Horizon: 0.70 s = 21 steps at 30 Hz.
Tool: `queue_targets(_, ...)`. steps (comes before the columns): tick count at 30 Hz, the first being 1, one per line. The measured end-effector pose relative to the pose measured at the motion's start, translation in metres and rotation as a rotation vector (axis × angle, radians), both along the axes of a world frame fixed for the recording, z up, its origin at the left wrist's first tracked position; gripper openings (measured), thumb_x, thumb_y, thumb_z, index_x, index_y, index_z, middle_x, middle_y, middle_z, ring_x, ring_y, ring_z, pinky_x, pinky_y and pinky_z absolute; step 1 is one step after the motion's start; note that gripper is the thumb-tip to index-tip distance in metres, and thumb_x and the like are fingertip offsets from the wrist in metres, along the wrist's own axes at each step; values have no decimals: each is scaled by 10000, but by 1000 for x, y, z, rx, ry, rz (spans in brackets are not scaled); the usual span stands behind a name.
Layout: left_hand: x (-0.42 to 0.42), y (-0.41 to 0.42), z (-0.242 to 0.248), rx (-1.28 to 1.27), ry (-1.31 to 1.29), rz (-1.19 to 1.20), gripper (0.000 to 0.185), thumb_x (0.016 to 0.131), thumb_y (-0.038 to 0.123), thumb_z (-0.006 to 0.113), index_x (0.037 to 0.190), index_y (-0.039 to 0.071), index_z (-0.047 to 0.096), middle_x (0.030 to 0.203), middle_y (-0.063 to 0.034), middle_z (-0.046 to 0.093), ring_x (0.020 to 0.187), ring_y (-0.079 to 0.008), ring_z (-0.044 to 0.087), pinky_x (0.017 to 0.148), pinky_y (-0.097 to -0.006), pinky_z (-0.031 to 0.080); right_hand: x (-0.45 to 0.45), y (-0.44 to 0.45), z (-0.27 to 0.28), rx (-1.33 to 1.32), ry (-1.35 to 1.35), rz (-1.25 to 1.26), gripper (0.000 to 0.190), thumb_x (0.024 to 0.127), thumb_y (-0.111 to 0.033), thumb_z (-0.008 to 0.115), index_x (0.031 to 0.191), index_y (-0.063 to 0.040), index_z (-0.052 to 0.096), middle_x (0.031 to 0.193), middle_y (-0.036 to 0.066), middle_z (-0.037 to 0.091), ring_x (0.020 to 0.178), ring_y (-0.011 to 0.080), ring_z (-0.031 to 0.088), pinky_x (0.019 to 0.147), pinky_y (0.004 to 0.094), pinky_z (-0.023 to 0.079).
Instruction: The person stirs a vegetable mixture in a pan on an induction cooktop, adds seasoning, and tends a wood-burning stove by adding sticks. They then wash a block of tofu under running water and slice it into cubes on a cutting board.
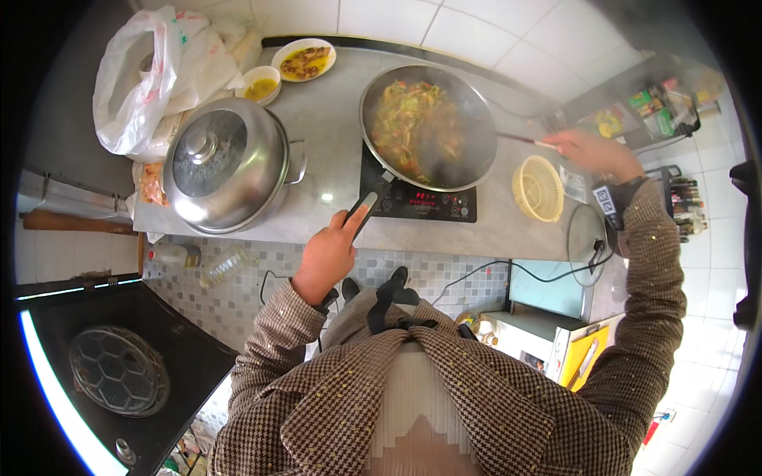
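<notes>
A steaming frying pan [489,156] sits on a black induction cooktop [411,205] whose panel is lit red. Sliced vegetables [417,119], green, yellow and red, fill mostly the left and middle of the pan. My left hand [327,256] grips the pan's black handle [363,211] near the counter's front edge. At the right, my right hand [595,153] holds the pale end of a long utensil handle [524,139], which reaches over the pan's right rim. Steam hides the utensil's working end.
Left on the counter stands a domed steel pot [256,160] with a glass-topped lid. Behind it are a bowl [262,85], a plate of food [305,60] and plastic bags [143,77]. A yellow plastic basket [539,189] and a glass lid [586,241] lie right. Bottles [226,266] stand below.
</notes>
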<state>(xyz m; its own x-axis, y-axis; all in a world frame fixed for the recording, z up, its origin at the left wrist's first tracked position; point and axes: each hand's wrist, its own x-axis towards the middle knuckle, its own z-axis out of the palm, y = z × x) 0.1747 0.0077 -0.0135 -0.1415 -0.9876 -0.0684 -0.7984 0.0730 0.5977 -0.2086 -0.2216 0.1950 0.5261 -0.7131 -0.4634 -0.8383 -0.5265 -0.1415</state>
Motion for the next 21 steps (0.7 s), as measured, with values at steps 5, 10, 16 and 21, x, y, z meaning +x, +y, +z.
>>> queue_targets(5, 0, -1, 1, -10, 7, 0, 707, 739, -3, 562, 1403, 169, 387, 1220, -169, 521, 782, -389, 613, 679, -467, 509, 5, 31, -11, 213, 33, 29, 342, 965, -176, 481, 1295, -129, 560, 1155, 156, 625, 1052, 284, 592, 915, 362, 454)
queue_targets(10, 1, 0, -1, -46, -6, -13, 706, 743, 8, 583, 1401, 157, 378, 1162, -156, 520, 753, -366, 610, 659, -451, 513, 33, 61, -109, 47, -344, -200, 359, 971, -202, 485, 1321, -137, 532, 1162, 186, 620, 1042, 300, 604, 908, 372, 456)
queue_targets(16, 1, 0, -1, -49, -19, -14, 701, 741, 11, 589, 1396, 153, 384, 1167, -160, 520, 757, -363, 613, 660, -445, 515, 3, 47, -105, -17, -412, -401, 381, 991, -188, 441, 1358, -97, 486, 1221, 166, 608, 1093, 251, 581, 951, 334, 423)
queue_targets(21, 1, -1, -4, -69, -22, -22, 702, 737, 7, 587, 1394, 153, 388, 1168, -160, 521, 745, -362, 615, 653, -440, 518, 24, 9, -131, -132, -493, -277, 381, 993, -173, 438, 1356, -65, 482, 1254, 164, 593, 1160, 249, 551, 994, 334, 395)
